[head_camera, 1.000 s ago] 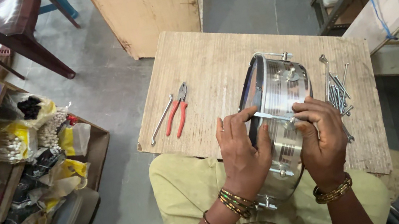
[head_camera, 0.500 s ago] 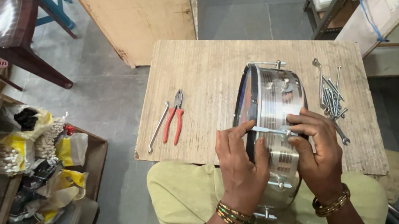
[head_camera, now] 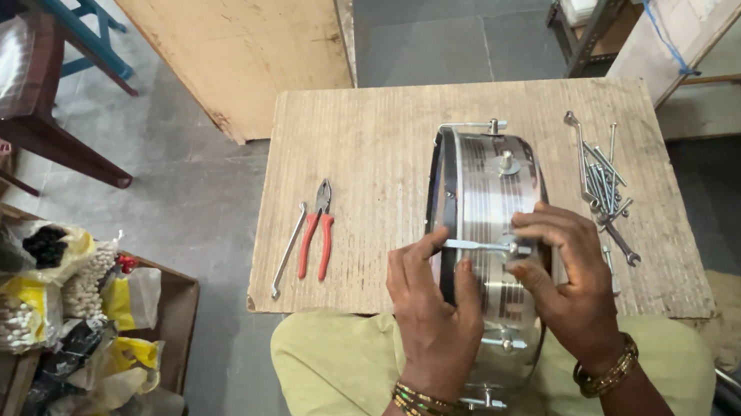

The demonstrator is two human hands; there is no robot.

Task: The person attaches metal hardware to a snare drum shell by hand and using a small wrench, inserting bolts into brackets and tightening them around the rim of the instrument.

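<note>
Between my fingers, a thin tension rod (head_camera: 479, 246) lies across the metal drum shell (head_camera: 490, 207); my left hand (head_camera: 433, 303) wraps the rim, my right hand (head_camera: 559, 271) pinches the rod's end. Several lugs look fitted; loose rods (head_camera: 600, 173) wait beside it on the wooden board (head_camera: 364, 169), with pliers (head_camera: 318, 231).

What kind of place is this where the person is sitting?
Probably a small workshop: a metal drum shell rests on a worn wooden board, with red-handled pliers, loose long bolts and bags of hardware alongside.
</note>
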